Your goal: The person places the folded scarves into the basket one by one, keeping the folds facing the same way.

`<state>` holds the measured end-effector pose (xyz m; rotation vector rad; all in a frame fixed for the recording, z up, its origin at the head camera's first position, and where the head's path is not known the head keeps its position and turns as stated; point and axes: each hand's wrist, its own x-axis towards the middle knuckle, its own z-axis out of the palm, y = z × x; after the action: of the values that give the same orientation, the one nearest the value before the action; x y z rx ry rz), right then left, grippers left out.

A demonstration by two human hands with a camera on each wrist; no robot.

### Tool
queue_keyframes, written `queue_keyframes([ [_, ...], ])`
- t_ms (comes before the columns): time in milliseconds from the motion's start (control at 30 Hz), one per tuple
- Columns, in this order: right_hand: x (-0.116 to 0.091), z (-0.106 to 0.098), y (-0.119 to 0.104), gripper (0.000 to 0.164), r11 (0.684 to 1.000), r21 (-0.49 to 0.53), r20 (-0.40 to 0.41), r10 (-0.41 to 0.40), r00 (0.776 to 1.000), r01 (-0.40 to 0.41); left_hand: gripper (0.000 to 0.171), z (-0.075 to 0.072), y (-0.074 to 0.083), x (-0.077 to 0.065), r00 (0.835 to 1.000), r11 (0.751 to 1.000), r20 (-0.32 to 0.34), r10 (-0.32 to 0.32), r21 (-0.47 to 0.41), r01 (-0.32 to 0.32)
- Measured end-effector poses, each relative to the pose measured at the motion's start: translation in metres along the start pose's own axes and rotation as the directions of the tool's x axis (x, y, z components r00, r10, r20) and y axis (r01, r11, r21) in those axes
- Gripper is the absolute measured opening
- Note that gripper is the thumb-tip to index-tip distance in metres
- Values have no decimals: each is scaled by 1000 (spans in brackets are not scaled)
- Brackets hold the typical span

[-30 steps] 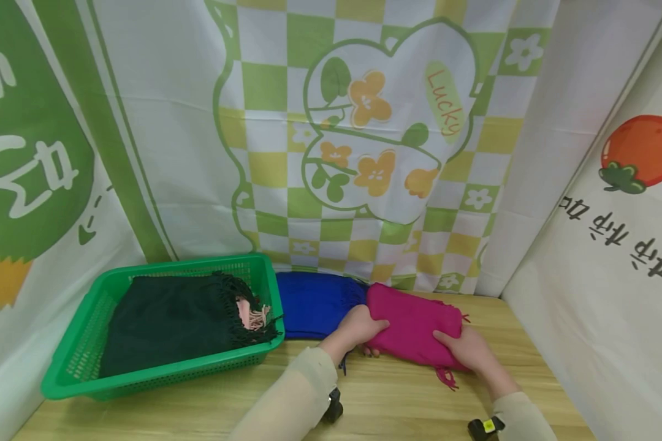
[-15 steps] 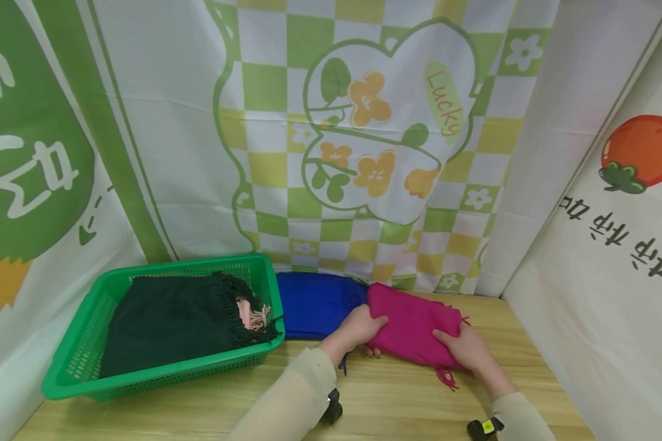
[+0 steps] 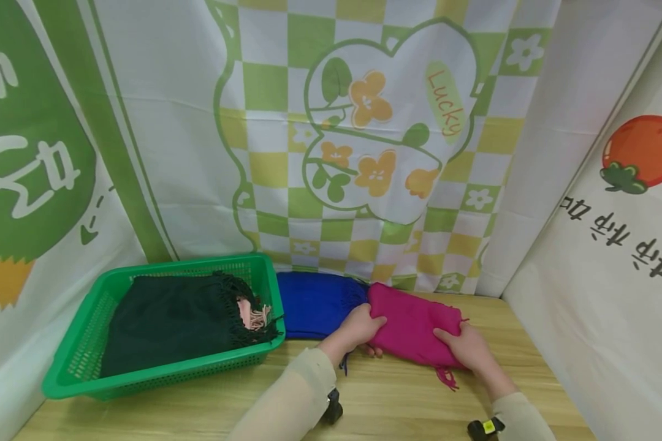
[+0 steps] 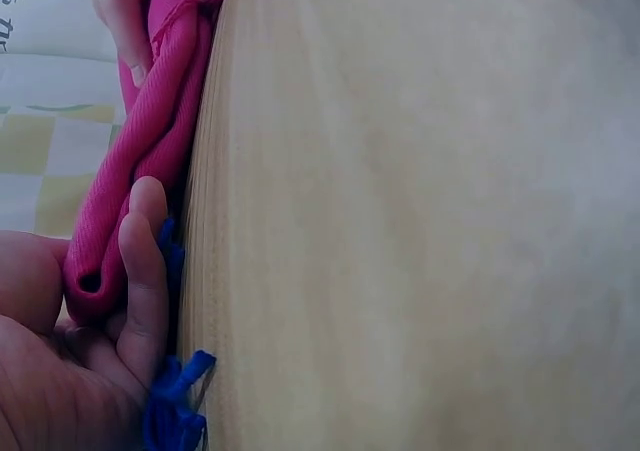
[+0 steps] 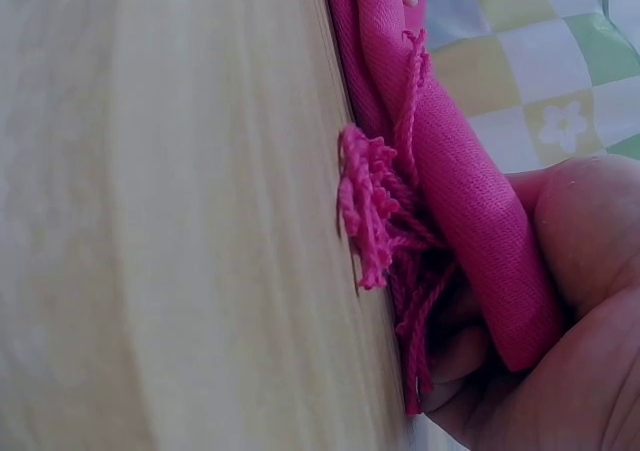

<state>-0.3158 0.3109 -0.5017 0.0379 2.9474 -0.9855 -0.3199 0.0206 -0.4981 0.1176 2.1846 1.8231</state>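
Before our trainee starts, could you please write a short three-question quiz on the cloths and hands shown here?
1. What do the left hand and the right hand both hold?
2. True or false: the blue cloth lies outside the green basket.
3. What colour is the small patch showing at the right end of the dark cloth? a) yellow b) pale pink c) bright blue

Key: 1. The folded magenta cloth. 2. True. 3. b.

Soft even light, head cam fairly clear, wrist pics dimmer, w/ tabletop (image 4: 420, 221) blurry
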Motion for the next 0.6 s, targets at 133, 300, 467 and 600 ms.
queue_keyframes([
  [133,-1,-1,-1,95,1000,12,-7,-3,1000,3,39,1,2,-1,1000,1000,-3,7,-1,-7],
  [300,-2,-2,-4,87,999,36,-34,-21,999,22,40,2,3,-2,1000,1000,-6,17,8,-17],
  [467,-2,-4,-5,78,998,47,-59,-42,997,45,44,3,5,-2,1000,1000,-15,17,13,-17],
  [600,-2,-4,-5,74,997,43,-68,-59,996,62,46,4,4,-2,1000,1000,-24,14,0,-14],
])
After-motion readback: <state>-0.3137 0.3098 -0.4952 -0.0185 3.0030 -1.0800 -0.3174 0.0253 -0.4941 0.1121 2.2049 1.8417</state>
